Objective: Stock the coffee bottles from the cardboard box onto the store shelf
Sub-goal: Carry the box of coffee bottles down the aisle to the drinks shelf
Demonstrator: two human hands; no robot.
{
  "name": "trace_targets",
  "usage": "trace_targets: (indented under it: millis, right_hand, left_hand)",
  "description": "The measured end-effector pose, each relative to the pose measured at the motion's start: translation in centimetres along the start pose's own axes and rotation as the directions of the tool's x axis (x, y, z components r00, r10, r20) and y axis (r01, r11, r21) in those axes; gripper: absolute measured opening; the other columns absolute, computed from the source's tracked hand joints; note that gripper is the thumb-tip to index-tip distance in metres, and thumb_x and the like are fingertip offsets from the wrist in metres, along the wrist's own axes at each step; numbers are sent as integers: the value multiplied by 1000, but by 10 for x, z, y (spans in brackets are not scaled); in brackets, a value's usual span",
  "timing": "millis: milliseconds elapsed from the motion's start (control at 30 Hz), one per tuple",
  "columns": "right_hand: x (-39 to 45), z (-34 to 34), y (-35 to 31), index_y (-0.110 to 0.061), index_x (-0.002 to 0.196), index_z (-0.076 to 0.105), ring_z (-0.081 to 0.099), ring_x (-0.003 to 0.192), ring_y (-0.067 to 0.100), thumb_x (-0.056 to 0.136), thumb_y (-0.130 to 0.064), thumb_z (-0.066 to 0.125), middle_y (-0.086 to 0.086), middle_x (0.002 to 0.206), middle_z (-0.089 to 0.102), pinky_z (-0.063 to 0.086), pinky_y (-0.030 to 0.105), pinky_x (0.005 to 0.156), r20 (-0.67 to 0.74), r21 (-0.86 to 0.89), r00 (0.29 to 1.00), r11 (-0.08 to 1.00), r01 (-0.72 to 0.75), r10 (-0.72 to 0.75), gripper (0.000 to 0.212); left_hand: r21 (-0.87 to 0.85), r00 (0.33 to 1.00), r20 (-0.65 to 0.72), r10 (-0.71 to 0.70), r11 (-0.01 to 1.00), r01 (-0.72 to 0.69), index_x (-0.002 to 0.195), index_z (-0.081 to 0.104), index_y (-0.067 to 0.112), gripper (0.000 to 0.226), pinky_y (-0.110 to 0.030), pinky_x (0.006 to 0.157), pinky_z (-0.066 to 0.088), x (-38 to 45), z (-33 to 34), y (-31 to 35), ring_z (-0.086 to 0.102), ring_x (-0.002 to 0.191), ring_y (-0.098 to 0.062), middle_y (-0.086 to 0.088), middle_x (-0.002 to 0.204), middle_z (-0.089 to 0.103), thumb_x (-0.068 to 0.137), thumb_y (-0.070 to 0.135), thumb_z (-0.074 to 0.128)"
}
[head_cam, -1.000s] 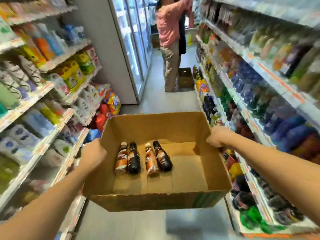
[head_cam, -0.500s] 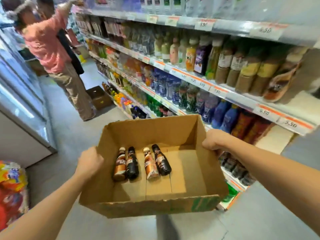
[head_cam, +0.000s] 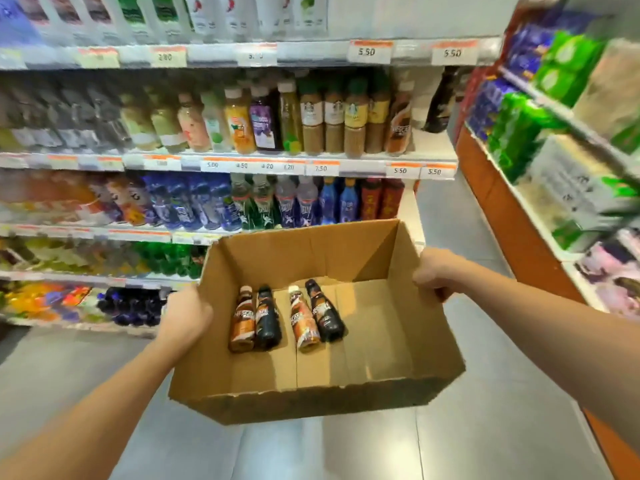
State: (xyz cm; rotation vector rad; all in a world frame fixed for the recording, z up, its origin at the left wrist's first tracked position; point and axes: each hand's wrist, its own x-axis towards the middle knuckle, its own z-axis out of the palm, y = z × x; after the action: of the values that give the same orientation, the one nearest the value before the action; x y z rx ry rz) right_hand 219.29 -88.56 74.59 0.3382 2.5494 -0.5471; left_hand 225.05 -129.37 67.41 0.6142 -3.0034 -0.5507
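Before the store shelf [head_cam: 346, 164], both hands, left [head_cam: 185, 318] and right [head_cam: 437, 271], grip the cardboard box [head_cam: 381, 344] walls.

Brown cardboard box [head_cam: 398, 341]; 2 orange-brown, 2 black coffee bottles [head_cam: 287, 317].

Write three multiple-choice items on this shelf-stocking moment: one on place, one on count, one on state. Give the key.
1. Where do the coffee bottles lie?
A. On the shelf
B. In the cardboard box
C. On the floor

2. How many bottles are in the box?
A. Two
B. Four
C. Six

3. How is the box held?
A. One hand underneath
B. Resting on the floor
C. Both hands gripping its side walls

Key: B, they lie on the box bottom; B, two pairs show, each one brown and one black; C, the left hand and right hand clasp opposite walls.
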Motion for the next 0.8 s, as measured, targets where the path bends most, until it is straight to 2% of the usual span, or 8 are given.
trace_targets:
  millis: [100,200,300,433,500,567,667,800]
  right_hand:
    - [-28,6,17,-1,91,62,72,63,30,94,-6,50,17,81,66,61,35,46,-55,-1,993,995,-100,100,13]
    - [-43,12,33,4,101,66,76,70,35,90,-6,48,23,88,72,64,47,58,-60,21,981,982,-186,187,23]
    - [-45,14,41,2,97,64,76,77,38,91,-4,48,23,94,71,64,51,66,-53,79,974,973,-216,220,18]
    - [-36,23,48,4,109,65,76,81,38,92,-5,48,23,98,72,64,51,70,-27,86,967,964,-251,254,26]
    - [-28,36,49,6,110,66,76,76,39,89,-4,46,25,96,72,64,52,65,-17,81,962,960,-269,272,31]
    - [-18,50,48,5,111,66,76,74,38,89,-5,46,25,96,73,64,51,64,-8,79,957,954,-288,290,32]
    - [1,75,39,3,108,66,75,75,37,92,-8,47,23,94,72,65,49,67,-9,71,956,953,-293,295,27]
    - [24,116,20,5,101,69,76,71,36,88,-8,48,23,86,74,65,45,62,8,8,960,960,-280,280,29]
  left_hand:
    - [-21,993,34,115,993,-114,106,59,-2,19,-38,69,43,11,-4,12,63,93,-43,-26,99,67,90,4,49]
    - [-48,975,78,208,978,-205,103,61,-2,20,-37,67,44,16,-2,25,64,88,-42,-24,93,69,89,6,49]
    - [-67,964,117,239,970,-233,97,63,-2,19,-44,68,53,19,9,34,64,82,-41,-23,88,69,86,4,49]
    - [-49,956,142,258,966,-253,97,61,2,17,-41,65,51,26,30,32,64,81,-38,-19,88,68,83,4,52]
    - [-55,955,171,241,970,-235,96,59,3,13,-36,57,45,29,41,26,57,68,-28,-13,83,63,85,4,52]
    - [-73,958,192,213,977,-203,97,58,6,11,-33,55,41,34,52,18,52,64,-23,-10,81,61,88,4,52]
    - [-44,960,207,188,982,-183,100,57,4,14,-37,61,50,46,72,-1,58,70,-30,-14,85,65,87,3,50]
    - [-37,965,235,121,993,-116,105,52,-1,16,-34,52,39,59,103,-37,52,68,-30,-18,86,59,90,2,49]
